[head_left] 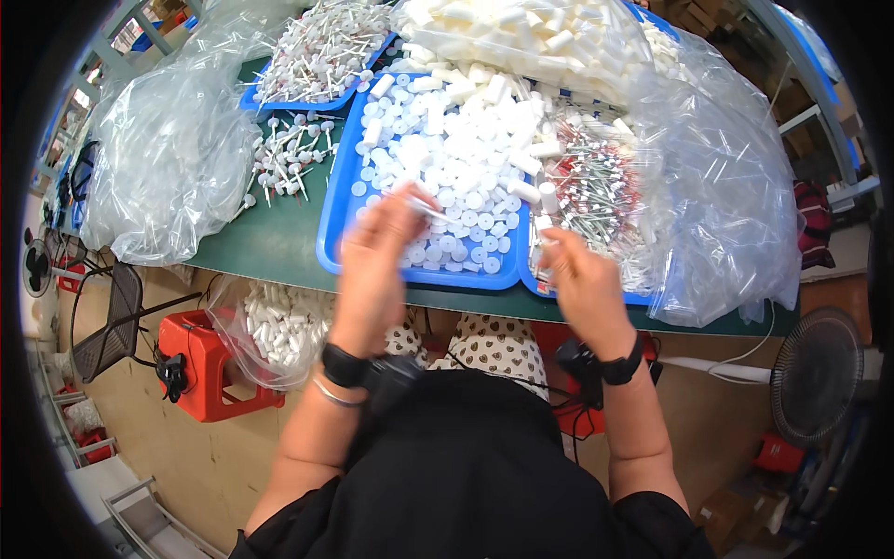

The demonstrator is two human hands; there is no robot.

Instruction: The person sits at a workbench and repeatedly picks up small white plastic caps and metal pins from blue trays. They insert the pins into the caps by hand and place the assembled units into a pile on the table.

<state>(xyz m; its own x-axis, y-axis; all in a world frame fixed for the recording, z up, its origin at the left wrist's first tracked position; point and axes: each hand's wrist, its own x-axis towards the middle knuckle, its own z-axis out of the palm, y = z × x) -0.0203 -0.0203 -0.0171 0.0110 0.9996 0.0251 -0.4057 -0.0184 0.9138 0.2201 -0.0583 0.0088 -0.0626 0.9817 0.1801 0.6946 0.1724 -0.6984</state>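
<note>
My left hand (377, 247), smeared by motion, is above the left part of a blue tray (328, 228). Its fingers are closed on a thin white stick (431, 212) that sticks out to the right. Under it lie many small translucent white discs (480, 224), with white foam-like cylinders (523, 190) among and above them. My right hand (585, 284) is over the near edge of a second blue tray holding thin sticks with white and red parts (596, 182). Its fingers are curled with the tips together; whatever they hold is hidden.
Behind the trays lies a clear bag of white cylinders (531, 37). Crumpled plastic bags (168, 158) flank the work area. At the left are loose disc-topped sticks (289, 154) and another blue tray (307, 104). A red stool (200, 363) and a fan (818, 373) stand below.
</note>
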